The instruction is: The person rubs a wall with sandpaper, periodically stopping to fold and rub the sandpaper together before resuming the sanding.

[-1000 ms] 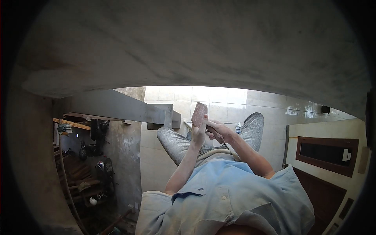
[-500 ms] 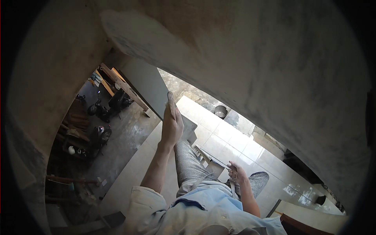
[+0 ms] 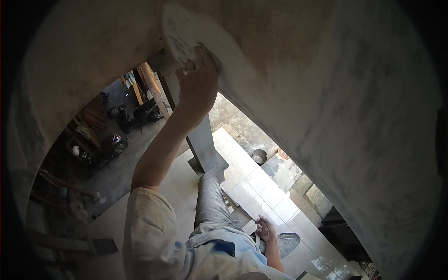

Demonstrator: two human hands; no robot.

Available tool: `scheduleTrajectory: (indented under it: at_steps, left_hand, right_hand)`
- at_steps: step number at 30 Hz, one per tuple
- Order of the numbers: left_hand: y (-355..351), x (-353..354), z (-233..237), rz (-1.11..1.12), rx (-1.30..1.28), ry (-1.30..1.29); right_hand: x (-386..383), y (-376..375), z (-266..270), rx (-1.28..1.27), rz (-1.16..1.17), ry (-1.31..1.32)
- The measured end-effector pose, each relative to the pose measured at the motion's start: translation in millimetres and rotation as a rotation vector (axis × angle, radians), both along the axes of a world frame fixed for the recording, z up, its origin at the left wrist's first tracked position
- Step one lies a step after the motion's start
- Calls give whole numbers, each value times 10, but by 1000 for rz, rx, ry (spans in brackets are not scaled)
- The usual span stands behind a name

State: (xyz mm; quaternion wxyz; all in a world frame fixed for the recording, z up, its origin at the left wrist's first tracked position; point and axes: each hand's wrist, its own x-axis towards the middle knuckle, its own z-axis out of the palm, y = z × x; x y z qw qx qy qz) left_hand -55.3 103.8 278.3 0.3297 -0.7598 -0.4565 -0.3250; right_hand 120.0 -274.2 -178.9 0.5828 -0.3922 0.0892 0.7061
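My left hand [image 3: 199, 81] is raised to the pale plastered surface [image 3: 224, 44], fingers bent against it near a lighter patch. A thin flat piece [image 3: 208, 52] shows at its edge, mostly hidden by the fingers. Low down, beside my knee, my right hand [image 3: 266, 229] is closed, its fingers curled in; whatever it holds is too small to make out. A pale strap [image 3: 257, 241] hangs next to it. My grey trousers [image 3: 212, 200] show below the raised arm.
Motorbikes [image 3: 140, 114] stand on the lower floor at the left, near wooden pieces [image 3: 95, 119]. Pale floor tiles [image 3: 259, 184] lie beneath me. A dark bucket [image 3: 259, 157] is beyond them. A grey panel [image 3: 203, 142] rises beside my knee. The curved plaster edge runs diagonally at right.
My left hand has moved up onto the plaster, its fingers now bent against it. The view has shifted, and my right hand appears lower and further left, still closed.
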Motion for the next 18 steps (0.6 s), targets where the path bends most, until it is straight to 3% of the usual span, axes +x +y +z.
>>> scheduleTrajectory:
  at_steps: [4,8,9,12,16,18]
  left_hand:
    - [167,-46,242,70,-100,-32]
    - [127,-18,66,-12,167,128]
    - [-7,-32,196,-20,-42,117]
    - [322,-111,266,-28,-153,49]
    - [131,-77,78,-206,-18,-37]
    - [-67,-58,111,-257,-175,-100]
  right_hand:
    - [5,-63,168,-56,-15,-49]
    - [226,20,159,-3,-95,-67]
    - [267,27,185,4,-114,-62]
    - [360,-28,176,-52,-102,-150]
    - [446,19,196,-137,-41,-344]
    - [451,-9,186,-154,-28,-355]
